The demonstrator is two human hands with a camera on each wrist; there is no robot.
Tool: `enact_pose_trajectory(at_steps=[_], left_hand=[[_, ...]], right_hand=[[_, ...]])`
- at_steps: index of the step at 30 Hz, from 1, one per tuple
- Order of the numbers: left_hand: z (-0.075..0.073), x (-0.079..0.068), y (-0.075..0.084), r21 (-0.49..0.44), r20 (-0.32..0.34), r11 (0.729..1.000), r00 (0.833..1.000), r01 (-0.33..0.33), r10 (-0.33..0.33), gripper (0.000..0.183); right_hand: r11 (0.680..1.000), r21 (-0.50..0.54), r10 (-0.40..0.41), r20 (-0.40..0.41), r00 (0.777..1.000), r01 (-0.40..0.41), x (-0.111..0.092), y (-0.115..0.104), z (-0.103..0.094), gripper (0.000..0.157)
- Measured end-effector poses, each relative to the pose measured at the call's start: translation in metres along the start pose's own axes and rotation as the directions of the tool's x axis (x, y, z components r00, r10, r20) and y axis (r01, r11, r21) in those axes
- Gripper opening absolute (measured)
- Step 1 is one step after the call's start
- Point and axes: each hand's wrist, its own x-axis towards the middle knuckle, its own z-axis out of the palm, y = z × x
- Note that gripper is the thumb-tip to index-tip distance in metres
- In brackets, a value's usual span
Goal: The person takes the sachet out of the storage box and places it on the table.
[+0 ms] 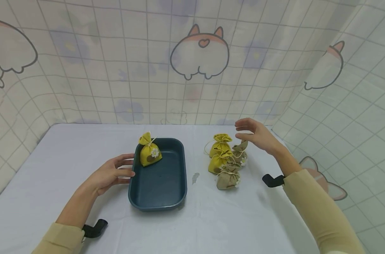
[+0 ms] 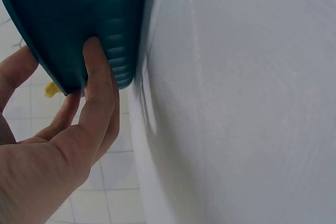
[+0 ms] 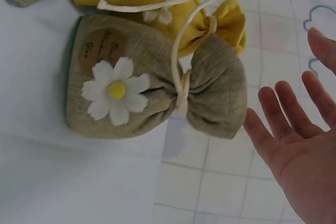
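Observation:
A dark teal tray (image 1: 162, 187) stands on the table, and a yellow drawstring pouch (image 1: 146, 155) with a white flower sits in its far left corner. My left hand (image 1: 108, 173) touches the tray's left side, its fingers against the outer wall in the left wrist view. To the right of the tray, two yellow pouches (image 1: 217, 164) and two beige pouches (image 1: 228, 179) stand close together. Over the rear beige pouch (image 1: 239, 154) hovers my right hand (image 1: 256, 135), fingers spread and holding nothing. In the right wrist view a beige pouch (image 3: 121, 108) with a daisy lies beside the fingertips.
A white cloth covers the table (image 1: 211, 225), with a small grey mark (image 1: 195, 177) between tray and pouches. Behind and to the right hangs a checked curtain (image 1: 160, 95) with cartoon animal prints.

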Motion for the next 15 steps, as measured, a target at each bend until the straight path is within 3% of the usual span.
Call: enact_pose_trajectory(at_steps=[7, 15], left_hand=[[0.001, 0.000, 0.001, 0.005, -0.006, 1.000, 1.000, 0.005, -0.005, 0.084], [0.001, 0.000, 0.001, 0.009, -0.006, 1.000, 1.000, 0.007, -0.007, 0.085]], right_hand=[[0.998, -0.018, -0.060, 0.034, 0.998, 0.061, 0.018, -0.036, 0.011, 0.047], [0.989, -0.045, -0.131, 0.152, 0.980, 0.139, 0.045, -0.077, 0.035, 0.045]])
